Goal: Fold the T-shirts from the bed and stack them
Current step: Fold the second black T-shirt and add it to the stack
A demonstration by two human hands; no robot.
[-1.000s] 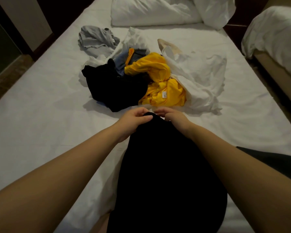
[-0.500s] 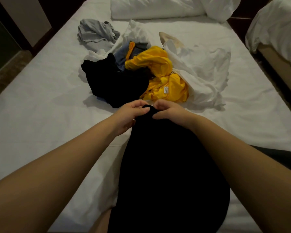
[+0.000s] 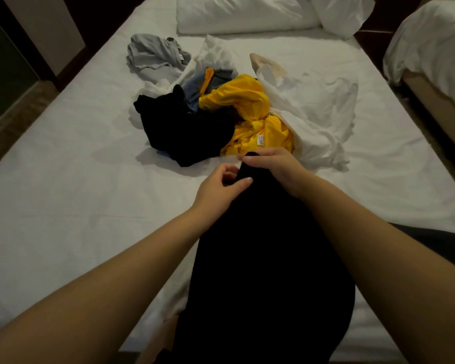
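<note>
**Inspector:** Where is the item under work?

**Clerk:** The black shirt [image 3: 260, 258] hangs in the lower centre of the frame, in front of the near edge of the bed [image 3: 63, 179]. Its top is bunched to a narrow peak just below frame centre, and it widens toward the bottom edge.

**Inspector:** And the hands?

**Clerk:** The right hand [image 3: 276, 166] grasps the peak, fingers curled over the cloth. The left hand [image 3: 221, 187] is just below and to its left, pinching the shirt's left edge, with the thumb laid across the black fabric and the fingers curled behind. Both forearms run in from the bottom corners.

**Inspector:** What surrounds it?

**Clerk:** A loose pile lies on the sheet just above the hands: a black garment [image 3: 184, 130] on the left, a yellow shirt [image 3: 237, 101] in the middle with a small white label showing, and white cloth [image 3: 313, 109] spreading right. A blue piece [image 3: 195, 88] shows between the black and the yellow. A grey shirt [image 3: 153, 53] lies crumpled further up and left. Pillows [image 3: 242, 14] line the top edge. A second bed [image 3: 431, 35] occupies the upper right corner.
</note>
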